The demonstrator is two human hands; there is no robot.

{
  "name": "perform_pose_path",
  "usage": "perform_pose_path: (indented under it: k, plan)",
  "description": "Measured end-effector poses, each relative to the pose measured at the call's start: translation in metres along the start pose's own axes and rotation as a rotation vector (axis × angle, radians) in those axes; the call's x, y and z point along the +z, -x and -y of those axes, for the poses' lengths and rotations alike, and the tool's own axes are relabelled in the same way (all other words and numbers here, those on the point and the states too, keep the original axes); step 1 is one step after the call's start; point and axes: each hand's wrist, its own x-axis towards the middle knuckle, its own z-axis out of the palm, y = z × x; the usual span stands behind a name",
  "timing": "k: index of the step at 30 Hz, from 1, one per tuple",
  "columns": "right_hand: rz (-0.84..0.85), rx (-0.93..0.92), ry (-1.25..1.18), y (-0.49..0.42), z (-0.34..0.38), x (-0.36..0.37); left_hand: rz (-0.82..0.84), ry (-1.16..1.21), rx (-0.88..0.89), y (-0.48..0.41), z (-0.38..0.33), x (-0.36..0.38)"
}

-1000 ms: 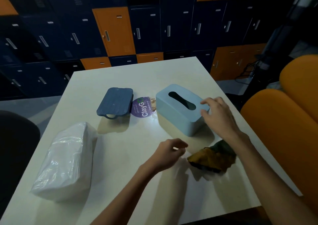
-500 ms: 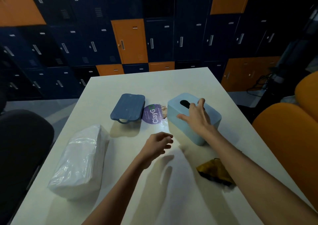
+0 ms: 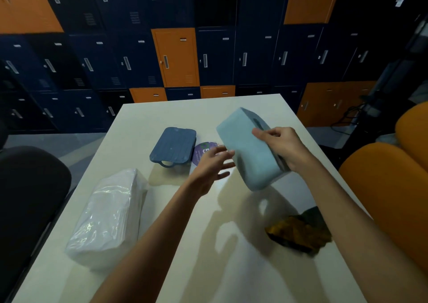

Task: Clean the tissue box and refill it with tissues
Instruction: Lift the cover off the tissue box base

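My right grip (image 3: pixel 281 148) holds the tilted tissue box (image 3: pixel 249 156) above the desk (image 3: pixel 208 251); my left grip (image 3: pixel 213 166) is wide beside it. The box's inside is hidden.

Matt plastic tissue box (image 3: pixel 249 154), glossy-wrapped tissues (image 3: pixel 108 217)

The right hand (image 3: pixel 283 147) grips the tilted box (image 3: pixel 247 156), thumb across its near face, fingers curled over the slotted side. The left hand (image 3: pixel 215 163) reaches toward it, fingers straight and spread (contact unclear). Both forearms are bare and extended.
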Motion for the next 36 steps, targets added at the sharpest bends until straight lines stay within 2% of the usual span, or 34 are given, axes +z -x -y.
perform_pose_path:
  k: [3,7,9,13,16,19,28,33,36]
  plan:
    - [0.083,0.063,-0.283,0.005,0.000,-0.003,-0.029,-0.014,0.078,-0.004,-0.021,-0.003]
    - [0.171,0.116,-0.370,0.010,-0.021,0.000,-0.007,-0.179,0.156,-0.005,-0.045,-0.005]
    - [0.185,0.163,-0.356,0.011,-0.034,0.000,-0.003,-0.360,0.195,-0.005,-0.048,-0.003]
    - [0.147,0.219,-0.357,0.011,-0.051,-0.003,-0.034,-0.938,0.365,-0.006,-0.038,0.005]
    - [0.023,0.201,-0.190,0.010,-0.062,-0.005,-0.011,-1.245,0.447,-0.009,-0.023,0.014]
    - [-0.103,0.205,-0.108,0.009,-0.071,-0.008,0.016,-1.422,0.476,-0.007,-0.006,0.022]
    - [-0.211,0.140,0.076,0.006,-0.070,-0.015,0.028,-1.584,0.589,0.003,0.015,0.033]
    - [-0.292,-0.097,0.277,0.010,-0.041,-0.013,0.028,-1.562,0.574,0.005,0.015,0.029]
    - [-0.302,-0.263,0.316,0.011,-0.013,-0.004,-0.045,-1.511,0.560,0.011,0.002,0.020]
